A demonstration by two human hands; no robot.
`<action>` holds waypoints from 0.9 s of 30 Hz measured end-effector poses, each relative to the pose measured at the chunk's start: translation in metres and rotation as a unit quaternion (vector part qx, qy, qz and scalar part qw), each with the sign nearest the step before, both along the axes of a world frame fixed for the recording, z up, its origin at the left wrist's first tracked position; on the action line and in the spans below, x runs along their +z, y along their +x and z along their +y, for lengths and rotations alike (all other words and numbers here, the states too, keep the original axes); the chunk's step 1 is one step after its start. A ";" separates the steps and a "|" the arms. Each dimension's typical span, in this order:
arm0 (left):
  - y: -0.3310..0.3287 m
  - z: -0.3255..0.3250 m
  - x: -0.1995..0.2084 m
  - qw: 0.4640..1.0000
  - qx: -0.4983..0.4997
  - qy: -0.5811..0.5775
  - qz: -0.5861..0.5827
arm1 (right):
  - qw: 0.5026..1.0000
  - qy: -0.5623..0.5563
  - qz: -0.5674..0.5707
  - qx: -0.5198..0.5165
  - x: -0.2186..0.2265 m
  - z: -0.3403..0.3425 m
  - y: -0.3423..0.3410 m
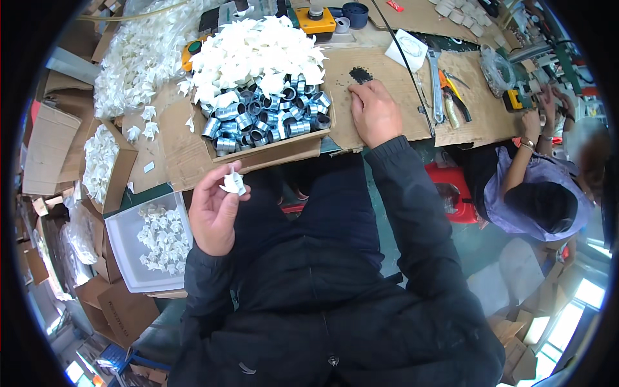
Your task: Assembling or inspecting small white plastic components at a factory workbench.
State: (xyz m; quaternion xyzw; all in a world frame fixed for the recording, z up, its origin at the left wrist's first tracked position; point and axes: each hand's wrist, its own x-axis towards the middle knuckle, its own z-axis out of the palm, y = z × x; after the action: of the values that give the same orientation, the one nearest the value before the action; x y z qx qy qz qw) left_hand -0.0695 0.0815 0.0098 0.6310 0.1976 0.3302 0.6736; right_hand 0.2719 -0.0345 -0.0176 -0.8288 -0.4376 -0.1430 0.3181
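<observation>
Between the thumb and fingers of my left hand (216, 209) is a small white plastic part (233, 183), held above my lap in front of the table edge. My right hand (376, 115) rests on the cardboard-covered table with its fingers curled and fingertips together. They are just short of a small pile of tiny black pieces (360, 75); whether they pinch one is too small to tell. Between my hands stands a shallow cardboard box (271, 153). Metal rings (261, 116) fill its near part, and a heap of white plastic parts (258, 55) fills the far part.
A white plastic bin (122, 258) of white parts sits at my left, below a small carton (122, 164). A wrench (435, 87) and pliers (455, 97) lie on the right. Beyond them a co-worker (535, 187) works at the table. A yellow control box (314, 24) stands behind.
</observation>
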 end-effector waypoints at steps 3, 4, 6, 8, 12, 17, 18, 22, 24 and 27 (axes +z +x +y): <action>0.009 -0.007 0.001 1.000 -0.024 -0.011 -0.007 | 1.000 -0.003 -0.007 -0.005 0.001 0.000 0.000; 0.013 -0.010 0.001 0.999 -0.039 -0.017 -0.014 | 1.000 -0.003 -0.008 -0.008 0.001 0.000 0.000; 0.019 -0.018 0.004 0.998 -0.048 -0.029 -0.019 | 1.000 -0.002 -0.012 -0.005 0.001 0.001 0.000; 0.026 -0.024 0.007 0.997 -0.061 -0.044 -0.023 | 1.000 0.002 -0.002 -0.002 0.002 0.001 0.000; 0.041 -0.032 0.015 0.996 -0.071 -0.048 -0.037 | 0.996 0.082 0.041 0.022 0.001 -0.004 0.002; 0.059 -0.033 0.016 0.993 -0.065 -0.066 -0.076 | 0.842 0.176 0.509 0.030 0.031 -0.025 -0.025; 0.062 -0.034 0.016 0.993 -0.064 -0.061 -0.081 | 0.768 0.224 0.595 0.077 0.035 -0.030 -0.031; 0.076 -0.041 0.017 0.992 -0.063 -0.073 -0.081 | 0.654 0.271 0.692 0.141 0.049 -0.045 -0.059; 0.079 -0.045 0.016 0.990 -0.079 -0.084 -0.086 | 0.699 0.251 0.660 0.112 0.045 -0.050 -0.059; 0.076 -0.052 0.013 0.987 -0.097 -0.098 -0.077 | 0.941 0.137 0.307 0.041 0.028 -0.040 -0.036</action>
State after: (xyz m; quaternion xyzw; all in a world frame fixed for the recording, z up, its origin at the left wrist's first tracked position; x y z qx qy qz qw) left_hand 0.0068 0.0299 0.0232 0.5505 0.1143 0.2899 0.7745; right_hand 0.2360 -0.0745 0.0101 -0.7619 -0.3286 0.0731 0.5533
